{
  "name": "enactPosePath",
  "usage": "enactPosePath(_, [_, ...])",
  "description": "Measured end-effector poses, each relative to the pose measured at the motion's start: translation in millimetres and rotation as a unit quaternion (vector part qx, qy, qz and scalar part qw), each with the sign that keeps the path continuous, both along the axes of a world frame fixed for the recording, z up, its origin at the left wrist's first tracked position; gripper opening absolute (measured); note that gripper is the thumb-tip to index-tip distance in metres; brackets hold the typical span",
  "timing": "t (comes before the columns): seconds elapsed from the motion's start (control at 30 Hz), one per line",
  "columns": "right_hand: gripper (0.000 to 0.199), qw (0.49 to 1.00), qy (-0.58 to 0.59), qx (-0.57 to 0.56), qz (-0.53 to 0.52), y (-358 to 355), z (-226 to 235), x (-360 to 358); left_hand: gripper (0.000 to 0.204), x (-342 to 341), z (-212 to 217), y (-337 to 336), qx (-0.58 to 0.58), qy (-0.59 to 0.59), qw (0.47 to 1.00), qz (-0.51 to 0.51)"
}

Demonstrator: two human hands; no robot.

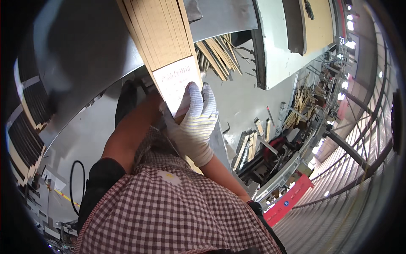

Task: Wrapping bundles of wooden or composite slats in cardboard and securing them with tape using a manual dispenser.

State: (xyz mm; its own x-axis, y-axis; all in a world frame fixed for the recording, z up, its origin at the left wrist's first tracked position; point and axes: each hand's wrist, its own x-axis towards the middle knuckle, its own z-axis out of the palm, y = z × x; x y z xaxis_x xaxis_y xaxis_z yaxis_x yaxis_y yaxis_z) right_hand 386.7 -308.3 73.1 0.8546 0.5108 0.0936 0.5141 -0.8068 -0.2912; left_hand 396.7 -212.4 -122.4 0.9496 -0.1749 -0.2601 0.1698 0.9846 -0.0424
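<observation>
A bundle of long tan strips (163, 31) runs from the top of the view toward me, with dark lines between the strips. On its near end lies a white printed paper sheet (171, 80). My right hand (196, 122), in a white knit glove with blue and yellow bands, is closed on the sheet's near right edge, fingers curled over it. My left forearm reaches up from the lower left to the bundle's left side. The left hand's fingers are hidden around the near end of the bundle and paper.
A grey metal table (93, 42) stands on the left, beside stacked dark strips (31, 127). Loose tan strips (218, 57) lie past the bundle on the right. A white panel (275, 51) is at the upper right. More offcuts (302, 103) are piled farther right, near a red banner (289, 201).
</observation>
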Motion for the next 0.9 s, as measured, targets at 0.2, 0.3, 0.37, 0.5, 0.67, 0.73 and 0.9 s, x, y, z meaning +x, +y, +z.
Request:
enactPosePath(0.2, [0.091,0.999,0.013,-0.001,-0.04,-4.0,-6.6,-4.4,0.041,-115.0,66.3,63.2,0.492,0.188,0.845,0.09])
enactPosePath(0.3, [0.087,0.997,0.071,0.006,-0.025,-2.4,1.4,-1.3,0.029,-84.7,176.4,30.2,0.68,0.017,0.709,0.185])
enactPosePath(0.37, [0.086,0.989,0.133,0.063,0.011,-10.0,0.1,11.9,0.025,-67.0,173.9,12.8,0.639,0.077,0.752,0.142])
enactPosePath(0.5, [0.073,0.92,0.216,0.32,0.073,-30.6,66.5,50.8,0.035,-35.1,202.4,38.3,0.951,-0.061,0.299,0.06])
enactPosePath(0.67, [0.022,0.925,0.211,0.109,0.298,-11.0,101.5,68.2,0.053,-19.1,184.2,42.0,0.854,-0.151,0.488,0.097])
enactPosePath(0.73, [0.021,0.941,0.181,-0.06,0.28,-31.4,108.1,97.9,0.051,-20.9,184.5,43.8,0.899,-0.155,0.396,0.108])
enactPosePath(0.9, [0.02,0.95,0.204,-0.125,0.2,-42.5,50.4,125.5,0.048,-20.3,176.2,44.8,0.89,-0.194,0.392,0.128])
